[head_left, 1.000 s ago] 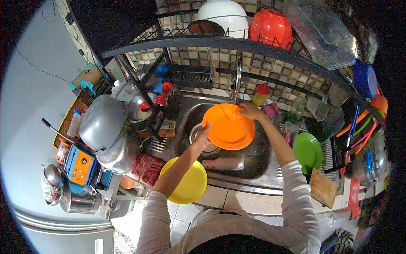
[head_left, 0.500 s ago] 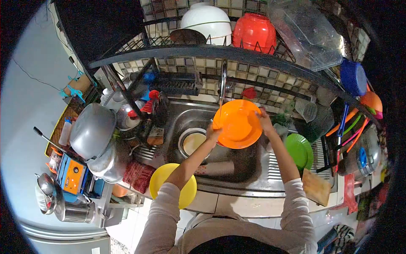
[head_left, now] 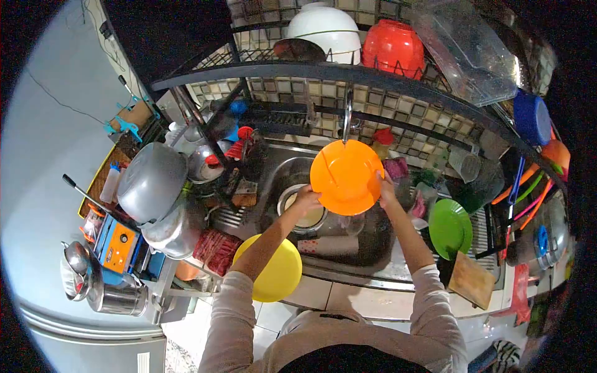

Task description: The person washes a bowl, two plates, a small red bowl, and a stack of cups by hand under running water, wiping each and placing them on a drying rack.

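An orange plate [head_left: 348,180] is held over the sink [head_left: 379,255], just below the tap [head_left: 347,115]. My left hand [head_left: 305,201] grips its lower left rim. On the opposite edge, my right hand [head_left: 385,189] has its fingers wrapped round the rim. Beneath the plate, a round metal-rimmed container [head_left: 318,222] with something pale inside sits in the sink. Near it lies a whitish cup with red dots [head_left: 333,245]. A yellow plate [head_left: 277,273] rests at the front counter edge, partly behind my left forearm.
A green plate [head_left: 451,227] and a wooden board [head_left: 471,280] stand right of the sink. Large metal pots [head_left: 152,183] are stacked at left, beside an orange-and-blue stove [head_left: 121,247]. Overhead, a black rack [head_left: 323,73] carries a white bowl [head_left: 323,34] and a red bowl [head_left: 392,46].
The view has shifted, so the surroundings sit further right. Against the tap, the orange plate has moved left and now lies directly below it, still in both hands.
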{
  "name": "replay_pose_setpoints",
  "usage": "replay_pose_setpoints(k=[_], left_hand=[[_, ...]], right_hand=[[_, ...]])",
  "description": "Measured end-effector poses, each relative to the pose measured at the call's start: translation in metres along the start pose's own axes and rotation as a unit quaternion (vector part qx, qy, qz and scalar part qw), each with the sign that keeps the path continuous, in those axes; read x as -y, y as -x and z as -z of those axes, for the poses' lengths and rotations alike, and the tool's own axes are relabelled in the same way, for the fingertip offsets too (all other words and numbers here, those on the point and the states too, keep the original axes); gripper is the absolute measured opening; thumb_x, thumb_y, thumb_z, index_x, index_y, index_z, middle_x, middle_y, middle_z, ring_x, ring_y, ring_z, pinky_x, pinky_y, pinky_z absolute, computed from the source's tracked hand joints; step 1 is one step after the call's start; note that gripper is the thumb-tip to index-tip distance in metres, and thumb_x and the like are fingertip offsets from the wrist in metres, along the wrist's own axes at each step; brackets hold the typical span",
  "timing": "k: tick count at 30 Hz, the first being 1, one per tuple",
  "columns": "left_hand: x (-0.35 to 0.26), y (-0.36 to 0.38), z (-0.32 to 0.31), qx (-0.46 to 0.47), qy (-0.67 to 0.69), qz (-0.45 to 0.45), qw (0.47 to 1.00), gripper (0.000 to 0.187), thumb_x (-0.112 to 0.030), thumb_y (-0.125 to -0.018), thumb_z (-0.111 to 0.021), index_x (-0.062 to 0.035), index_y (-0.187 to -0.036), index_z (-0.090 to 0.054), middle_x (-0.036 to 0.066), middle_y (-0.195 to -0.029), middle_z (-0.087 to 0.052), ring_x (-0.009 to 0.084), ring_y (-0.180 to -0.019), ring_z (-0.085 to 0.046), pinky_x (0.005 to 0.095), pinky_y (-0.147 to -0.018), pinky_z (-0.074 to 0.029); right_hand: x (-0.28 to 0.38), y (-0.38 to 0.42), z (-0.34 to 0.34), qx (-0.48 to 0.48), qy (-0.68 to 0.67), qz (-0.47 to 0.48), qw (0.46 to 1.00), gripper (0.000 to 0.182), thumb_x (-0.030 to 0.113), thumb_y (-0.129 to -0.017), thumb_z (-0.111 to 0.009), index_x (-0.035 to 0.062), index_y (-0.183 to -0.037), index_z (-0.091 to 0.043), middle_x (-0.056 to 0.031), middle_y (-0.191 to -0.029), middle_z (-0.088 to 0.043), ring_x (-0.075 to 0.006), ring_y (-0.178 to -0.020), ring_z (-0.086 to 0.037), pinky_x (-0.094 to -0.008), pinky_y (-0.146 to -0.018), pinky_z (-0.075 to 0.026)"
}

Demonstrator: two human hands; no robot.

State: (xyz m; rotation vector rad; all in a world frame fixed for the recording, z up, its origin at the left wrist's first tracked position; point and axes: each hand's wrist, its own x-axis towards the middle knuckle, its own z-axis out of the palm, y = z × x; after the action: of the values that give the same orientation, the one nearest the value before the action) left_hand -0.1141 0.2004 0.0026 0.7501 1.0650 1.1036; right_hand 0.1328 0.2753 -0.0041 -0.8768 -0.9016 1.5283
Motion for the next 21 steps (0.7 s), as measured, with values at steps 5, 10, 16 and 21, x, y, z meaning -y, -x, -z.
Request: replay_pose_setpoints(k=[5, 10, 16, 21], left_hand=[[0.016, -0.007, -0.005, 0.024, -0.053, 0.012, 0.998, 0.031, -0.012, -0.076, -0.053, -0.0029, -0.105, -0.045, 0.012, -0.093, -0.054, 0.0271, -0.08, -0.057, 0.0395, -0.07, -0.049], [0.02, -0.021, -0.025, -0.079, 0.063, 0.099, 0.99, 0.028, -0.018, -0.079, -0.052, -0.0006, -0.101, -0.046, 0.016, -0.086, -0.055, 0.0282, -0.07, -0.059, 0.0375, -0.063, -0.052], [0.023, -0.022, -0.039, 0.036, -0.057, -0.044, 0.997, 0.022, -0.019, -0.08, -0.052, -0.0006, -0.092, -0.051, 0.013, -0.082, -0.057, 0.0256, -0.067, -0.06, 0.0333, -0.055, -0.052], [0.049, -0.044, -0.043, -0.119, -0.035, -0.039, 0.992, 0.022, -0.02, -0.077, -0.057, -0.0015, -0.089, -0.054, 0.01, -0.08, -0.058, 0.0196, -0.062, -0.059, 0.0295, -0.053, -0.051]], right_hand=[[0.007, 0.003, -0.008, -0.023, 0.017, 0.045, 0.999, 0.035, 0.028, -0.084, -0.047, 0.0084, -0.113, -0.044, -0.0013, -0.101, -0.052, -0.0146, -0.087, -0.051, -0.0281, -0.073, -0.041], [0.043, 0.024, -0.012, -0.102, 0.139, 0.117, 0.978, 0.03, 0.026, -0.082, -0.05, 0.0049, -0.104, -0.05, -0.0032, -0.09, -0.056, -0.0116, -0.078, -0.052, -0.0258, -0.069, -0.043], [0.054, 0.03, 0.009, -0.115, 0.247, 0.175, 0.946, 0.035, 0.029, -0.083, -0.048, 0.003, -0.107, -0.049, -0.0053, -0.093, -0.056, -0.0123, -0.082, -0.05, -0.0255, -0.072, -0.041], [0.045, 0.025, 0.033, -0.129, 0.305, 0.214, 0.919, 0.036, 0.03, -0.083, -0.047, 0.003, -0.106, -0.049, -0.0053, -0.095, -0.056, -0.0133, -0.084, -0.05, -0.0262, -0.074, -0.04]])
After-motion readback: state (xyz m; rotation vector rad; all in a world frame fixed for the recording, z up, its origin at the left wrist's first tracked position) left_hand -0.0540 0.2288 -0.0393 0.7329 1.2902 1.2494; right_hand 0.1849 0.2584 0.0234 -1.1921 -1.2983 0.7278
